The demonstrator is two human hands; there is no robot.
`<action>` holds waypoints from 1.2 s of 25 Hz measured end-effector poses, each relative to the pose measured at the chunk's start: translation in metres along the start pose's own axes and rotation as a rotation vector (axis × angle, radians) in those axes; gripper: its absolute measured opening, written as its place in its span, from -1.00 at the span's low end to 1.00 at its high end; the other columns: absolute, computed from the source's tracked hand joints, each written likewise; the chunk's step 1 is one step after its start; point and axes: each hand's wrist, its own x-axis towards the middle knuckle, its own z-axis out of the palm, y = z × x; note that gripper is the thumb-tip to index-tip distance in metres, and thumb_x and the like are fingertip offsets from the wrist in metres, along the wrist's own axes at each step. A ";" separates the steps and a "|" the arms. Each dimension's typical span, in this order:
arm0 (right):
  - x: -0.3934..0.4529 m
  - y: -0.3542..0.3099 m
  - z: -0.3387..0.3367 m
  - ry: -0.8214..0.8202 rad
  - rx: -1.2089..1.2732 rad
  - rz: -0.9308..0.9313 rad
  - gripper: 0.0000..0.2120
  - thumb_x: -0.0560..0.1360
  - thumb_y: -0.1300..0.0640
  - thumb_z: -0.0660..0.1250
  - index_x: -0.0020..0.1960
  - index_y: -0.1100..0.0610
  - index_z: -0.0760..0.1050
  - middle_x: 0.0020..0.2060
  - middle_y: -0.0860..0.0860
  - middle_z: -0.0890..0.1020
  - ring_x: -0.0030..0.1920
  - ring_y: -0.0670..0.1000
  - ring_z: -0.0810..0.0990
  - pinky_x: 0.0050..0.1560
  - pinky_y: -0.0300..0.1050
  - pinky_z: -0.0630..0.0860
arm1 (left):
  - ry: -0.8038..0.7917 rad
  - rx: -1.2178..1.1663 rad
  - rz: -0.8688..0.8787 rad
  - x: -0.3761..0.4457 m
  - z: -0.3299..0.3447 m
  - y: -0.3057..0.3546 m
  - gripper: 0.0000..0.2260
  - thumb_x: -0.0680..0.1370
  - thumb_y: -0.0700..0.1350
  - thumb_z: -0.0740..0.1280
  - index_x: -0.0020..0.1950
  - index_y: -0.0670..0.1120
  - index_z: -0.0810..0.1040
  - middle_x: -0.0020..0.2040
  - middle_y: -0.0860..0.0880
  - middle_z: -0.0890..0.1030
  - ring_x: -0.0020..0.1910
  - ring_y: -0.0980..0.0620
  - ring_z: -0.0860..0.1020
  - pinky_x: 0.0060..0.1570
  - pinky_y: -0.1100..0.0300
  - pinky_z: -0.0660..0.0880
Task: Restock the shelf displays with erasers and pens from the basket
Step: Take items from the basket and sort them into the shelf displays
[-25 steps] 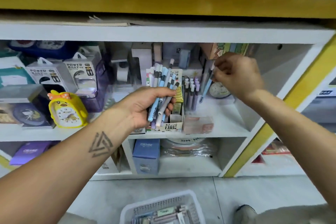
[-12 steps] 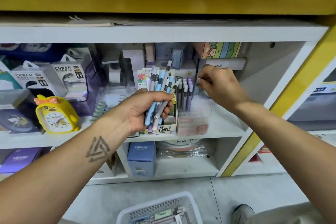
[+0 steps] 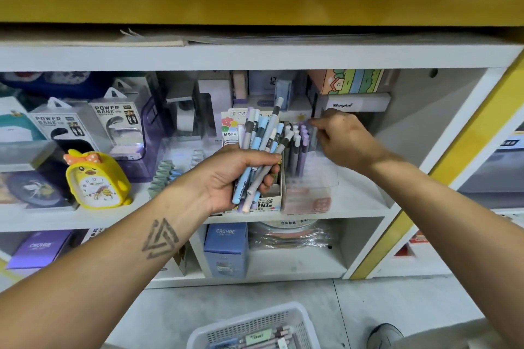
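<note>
Fingers [image 3: 272,171] of left hand [image 3: 232,176] grip pens [image 3: 261,144].

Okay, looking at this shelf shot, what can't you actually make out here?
Head view only:
- Right hand: whether its fingertips pinch a pen; the hand's back hides them.
- Basket: cut by the bottom edge, so its contents are partly unseen.
- Clear pen holder: its label is blurred.
- Pen bundle in the left hand: count unclear, pens overlap.

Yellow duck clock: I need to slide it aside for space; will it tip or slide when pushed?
The duck clock stands upright on small feet, so it would probably tip if pushed high. It looks like light plastic, likely sliding easily on the smooth white shelf.
</note>
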 end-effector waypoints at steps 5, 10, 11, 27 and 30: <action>0.000 -0.029 -0.017 0.011 0.963 0.362 -0.83 0.62 0.08 0.33 0.12 0.13 0.61 -0.24 0.08 0.71 -0.39 -0.01 0.58 -0.46 -0.16 0.43 | -0.074 0.007 0.001 -0.002 0.004 -0.001 -0.81 0.36 -0.28 0.48 -0.03 -0.20 0.66 -0.27 -0.16 0.58 -0.45 0.00 0.52 -0.47 0.24 0.48; -0.006 -0.036 -0.023 -0.154 1.157 0.424 -0.87 0.47 0.24 0.49 0.03 0.18 0.67 -0.23 0.03 0.71 -0.35 -0.07 0.53 -0.41 -0.27 0.36 | -0.123 0.002 -0.015 -0.004 0.006 -0.001 -0.88 0.40 -0.28 0.46 -0.08 -0.17 0.66 -0.27 -0.16 0.55 -0.46 0.02 0.50 -0.48 0.24 0.47; -0.006 -0.035 -0.023 -0.180 1.170 0.428 -0.86 0.46 0.27 0.49 0.01 0.19 0.68 -0.23 0.04 0.71 -0.34 -0.08 0.52 -0.40 -0.28 0.35 | -0.128 -0.001 -0.017 -0.004 0.006 -0.001 -0.87 0.41 -0.28 0.45 -0.07 -0.17 0.66 -0.26 -0.16 0.55 -0.46 0.02 0.50 -0.48 0.25 0.47; 0.001 0.013 -0.034 0.399 0.649 0.390 -0.88 0.62 0.24 0.27 -0.01 0.13 0.58 -0.28 0.05 0.64 -0.35 -0.05 0.62 -0.25 -0.13 0.64 | -0.034 0.016 -0.020 -0.001 -0.004 0.005 -0.91 0.34 -0.27 0.47 -0.18 -0.17 0.70 -0.26 -0.17 0.61 -0.47 0.07 0.50 -0.50 0.33 0.44; -0.007 0.012 -0.025 0.296 0.288 0.109 -0.84 0.62 0.23 0.26 -0.04 0.19 0.61 -0.26 0.04 0.65 -0.24 0.00 0.66 -0.12 0.00 0.64 | -0.001 0.005 0.015 -0.001 -0.006 0.008 -0.93 0.33 -0.27 0.46 -0.28 -0.12 0.71 -0.27 -0.15 0.62 -0.48 0.09 0.50 -0.51 0.33 0.44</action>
